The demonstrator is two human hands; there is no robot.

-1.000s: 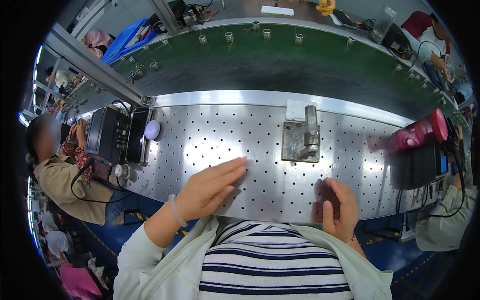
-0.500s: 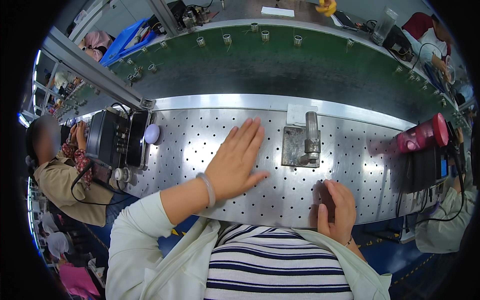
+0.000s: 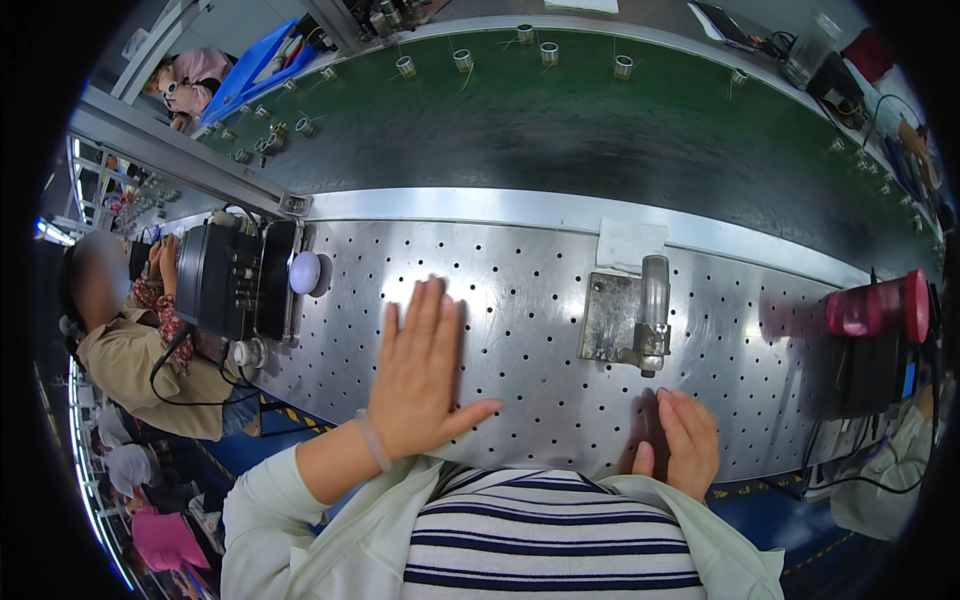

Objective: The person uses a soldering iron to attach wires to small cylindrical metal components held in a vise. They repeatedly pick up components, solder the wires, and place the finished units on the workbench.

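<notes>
My left hand [image 3: 418, 375] lies palm down over the perforated metal tabletop [image 3: 535, 400], fingers stretched out and thumb apart. It holds nothing. A band circles its wrist. Near the table's front edge, my right hand [image 3: 688, 440] is loosely curved with its thumb apart from the fingers, and nothing shows in it. Just beyond the right hand stands a small fixture: a dark metal plate [image 3: 606, 318] with a clear-topped cylinder [image 3: 655, 288] clamped in a metal holder [image 3: 652, 345]. Neither hand touches the fixture.
A green conveyor belt [image 3: 520, 140] runs behind the table, carrying several small metal cylinders [image 3: 463, 61] with thin wires. Black equipment [image 3: 215, 280] and a lilac round knob [image 3: 304, 272] stand left. At right are a pink-red container [image 3: 870, 308] and cables. A co-worker [image 3: 150, 350] sits left.
My left hand has drawn back toward me and to the left, still flat. The right hand stays near the front edge. The whole view has shifted slightly.
</notes>
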